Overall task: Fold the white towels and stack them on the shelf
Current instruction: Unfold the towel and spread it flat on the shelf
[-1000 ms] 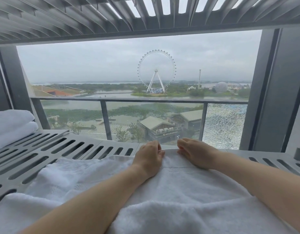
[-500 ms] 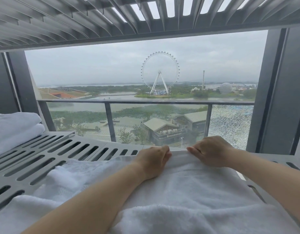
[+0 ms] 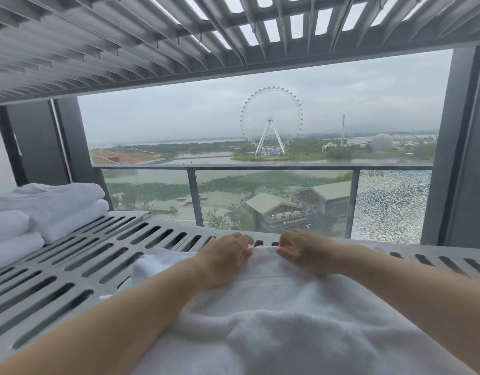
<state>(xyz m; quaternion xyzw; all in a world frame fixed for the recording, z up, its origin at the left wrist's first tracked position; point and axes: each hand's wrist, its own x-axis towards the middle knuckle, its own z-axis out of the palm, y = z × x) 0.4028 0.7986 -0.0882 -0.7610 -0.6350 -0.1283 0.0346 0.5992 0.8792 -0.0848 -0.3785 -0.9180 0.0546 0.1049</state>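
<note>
Setting: a head-worn camera looks forward and down over a person's two bare forearms, between two tiers of a grey rack in front of a large window.

Shelf (image 3: 98, 255): grey, cut with rows of long slots, and running across the whole width of the view.

White towel (image 3: 287, 307): lies loosely spread on the shelf right in front of the person, rumpled into a thick ridge near the bottom. Its far edge reaches almost to the back of the shelf.

Left hand (image 3: 225, 259): rests knuckles up on the far end of the towel. Its fingers (image 3: 244, 243) are curled down over the far hem and grip it.

Right hand (image 3: 305, 251): sits just beside the left, with a small gap between them. Its fingers (image 3: 287, 243) are curled onto the same hem and pinch it.

Folded towels (image 3: 52, 207): white, stacked at the far left of the same shelf, well apart from the hands. A second, lower pile touches them on the near side.

Upper shelf (image 3: 125, 50): the slatted grey underside of the tier above fills the top of the view, with light showing through its gaps.

Window (image 3: 368, 109): shows overcast sky, water and green land.

Glass railing (image 3: 260, 167): crosses outside the window. Its right panel is shattered into fine cracks.

Ferris wheel (image 3: 271, 123): stands white in the distance, centred above the hands.
</note>
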